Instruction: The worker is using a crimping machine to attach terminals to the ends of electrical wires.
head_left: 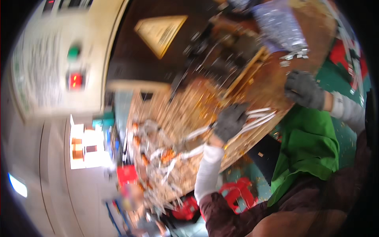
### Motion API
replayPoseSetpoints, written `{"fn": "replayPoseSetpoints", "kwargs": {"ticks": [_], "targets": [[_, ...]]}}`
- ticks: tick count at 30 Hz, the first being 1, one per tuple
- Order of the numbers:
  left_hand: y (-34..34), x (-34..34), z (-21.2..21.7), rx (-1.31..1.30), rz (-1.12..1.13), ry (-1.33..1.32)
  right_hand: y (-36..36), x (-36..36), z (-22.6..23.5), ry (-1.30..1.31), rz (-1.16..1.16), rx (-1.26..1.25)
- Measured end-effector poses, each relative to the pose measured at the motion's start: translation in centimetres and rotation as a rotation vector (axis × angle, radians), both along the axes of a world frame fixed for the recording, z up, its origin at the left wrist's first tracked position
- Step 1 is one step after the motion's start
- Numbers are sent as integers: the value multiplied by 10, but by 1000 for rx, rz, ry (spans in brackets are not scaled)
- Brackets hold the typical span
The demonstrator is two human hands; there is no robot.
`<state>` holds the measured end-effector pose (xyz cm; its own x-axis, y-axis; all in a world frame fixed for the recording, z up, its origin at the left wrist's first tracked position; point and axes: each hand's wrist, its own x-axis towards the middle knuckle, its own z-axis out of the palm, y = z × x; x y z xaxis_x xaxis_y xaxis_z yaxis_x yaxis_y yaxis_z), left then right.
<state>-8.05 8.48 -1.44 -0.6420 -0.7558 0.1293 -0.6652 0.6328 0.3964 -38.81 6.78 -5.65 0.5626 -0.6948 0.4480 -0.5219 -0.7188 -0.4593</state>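
The brown worktop (272, 81) is messy with little orange bits. By its near edge, the left hand (229, 121) is curled around thin white strips (258, 115), which lie long from left to right, their ends pointing toward the right hand (304, 90); I can't tell if that one holds anything.

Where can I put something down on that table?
Bare brown wooden tabletop shows between the clear plastic bag of small silvery pieces, the grey-gloved right hand and the long white strips at the grey-gloved left hand. It's crowded around the dark metal machine parts, and among the orange pieces on the left.
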Motion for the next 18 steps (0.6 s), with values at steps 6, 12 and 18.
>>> {"fn": "replayPoseSetpoints", "kwargs": {"ticks": [6,12,18], "targets": [[52,40,22,-46,244,-55,15,111,37,201,230,138],[115,186,84,-156,710,48,26,134,17,388,236,421],[154,295,53,-50,819,-395,24,164,6,395,266,363]]}}
